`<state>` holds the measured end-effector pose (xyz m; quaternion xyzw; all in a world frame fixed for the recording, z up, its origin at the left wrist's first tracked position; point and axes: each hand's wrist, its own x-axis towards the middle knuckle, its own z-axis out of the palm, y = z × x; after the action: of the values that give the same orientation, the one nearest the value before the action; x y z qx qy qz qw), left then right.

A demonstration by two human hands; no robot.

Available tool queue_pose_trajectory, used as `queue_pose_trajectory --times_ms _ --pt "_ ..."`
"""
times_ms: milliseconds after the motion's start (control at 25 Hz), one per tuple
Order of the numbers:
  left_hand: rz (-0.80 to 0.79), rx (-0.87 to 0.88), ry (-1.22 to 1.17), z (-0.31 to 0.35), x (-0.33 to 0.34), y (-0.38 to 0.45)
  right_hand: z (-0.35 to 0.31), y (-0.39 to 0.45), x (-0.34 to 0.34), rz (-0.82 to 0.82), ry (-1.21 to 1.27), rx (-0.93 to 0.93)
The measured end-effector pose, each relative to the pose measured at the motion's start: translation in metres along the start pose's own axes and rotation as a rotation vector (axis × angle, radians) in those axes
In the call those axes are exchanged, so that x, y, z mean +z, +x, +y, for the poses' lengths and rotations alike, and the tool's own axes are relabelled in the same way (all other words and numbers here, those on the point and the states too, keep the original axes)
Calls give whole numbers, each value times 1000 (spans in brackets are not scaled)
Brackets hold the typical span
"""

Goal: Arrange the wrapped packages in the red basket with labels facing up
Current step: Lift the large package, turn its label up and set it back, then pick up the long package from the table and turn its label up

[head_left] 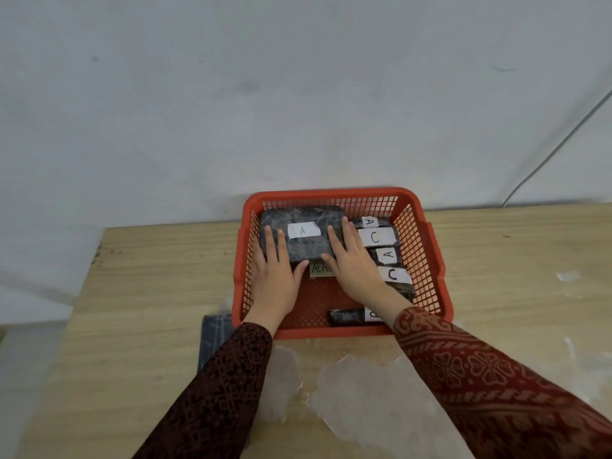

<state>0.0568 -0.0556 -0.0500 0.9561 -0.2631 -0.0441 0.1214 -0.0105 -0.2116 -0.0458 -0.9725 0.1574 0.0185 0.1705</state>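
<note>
**Seating the large package**

Wooden table (139, 293) against pale wall, red basket (427, 256) at 12 o'clock. Left hand (276, 276) and right hand (352, 263) flat, fingers spread, pressing large wrapped package (304, 250), label "A" up, at basket's 10 o'clock. Smaller labelled packages (381, 256) stacked at 3 o'clock. Judged next: release, then fetch dark package (215, 339) outside at 7 o'clock.
</note>
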Motion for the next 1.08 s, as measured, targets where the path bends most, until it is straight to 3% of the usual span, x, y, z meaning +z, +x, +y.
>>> queue_pose_trajectory --times_ms 120,240,320,400,520,640,760,840,1080 --pt "-24 32 127 -2 -3 5 -14 -4 -1 -6 -96 8" --pt "-145 23 103 -4 -16 10 -26 -20 -18 -110 -26 41" --pt "-197 55 46 -2 -30 8 -37 -41 -28 -92 47 0" --pt "-96 123 -65 -7 -48 -9 -52 -69 -36 38 175 -100" --pt "191 100 -328 -27 -67 -68 -73 -113 -38 187 387 -305" --pt "294 -137 -441 -65 -59 -139 -95 -148 -13 63 492 -399" --pt "144 -374 -503 -86 -41 -193 -116 -162 27 -188 564 -221" --pt "32 -388 -497 -84 -30 -216 -130 -159 44 -317 660 -38" --pt "-98 -425 -559 -77 -32 -239 -158 -130 48 -351 921 194"
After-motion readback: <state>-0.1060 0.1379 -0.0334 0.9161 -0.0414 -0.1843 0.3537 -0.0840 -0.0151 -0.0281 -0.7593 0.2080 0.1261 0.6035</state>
